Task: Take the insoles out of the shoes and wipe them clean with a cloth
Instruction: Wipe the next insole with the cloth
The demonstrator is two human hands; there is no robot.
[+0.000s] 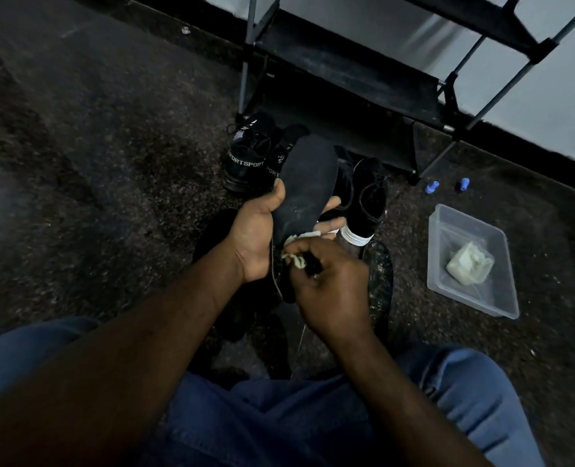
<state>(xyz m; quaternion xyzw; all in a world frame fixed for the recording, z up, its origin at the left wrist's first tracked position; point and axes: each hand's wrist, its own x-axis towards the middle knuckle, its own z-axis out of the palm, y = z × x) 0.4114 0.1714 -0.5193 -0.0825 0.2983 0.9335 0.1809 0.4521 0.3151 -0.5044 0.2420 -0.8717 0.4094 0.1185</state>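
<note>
My left hand (255, 230) grips a black insole (308, 180) by its lower half, thumb on the left edge and fingers wrapped behind, with the toe end pointing up and away. My right hand (329, 281) pinches a small pale cloth (296, 254) against the heel end of that insole. A pair of black "SPORT" shoes (249, 156) stands on the floor behind the insole. To its right, partly hidden by the insole, sits a black shoe with a white heel (367, 200). Another dark insole (378, 278) lies on the floor to the right of my right hand.
A clear plastic tub (471, 261) holding a pale folded cloth (469, 267) sits on the dark speckled floor at the right. Two small blue items (432, 186) lie beyond it. A black metal-framed shoe rack (346, 69) stands at the back. My jeans-clad legs fill the bottom.
</note>
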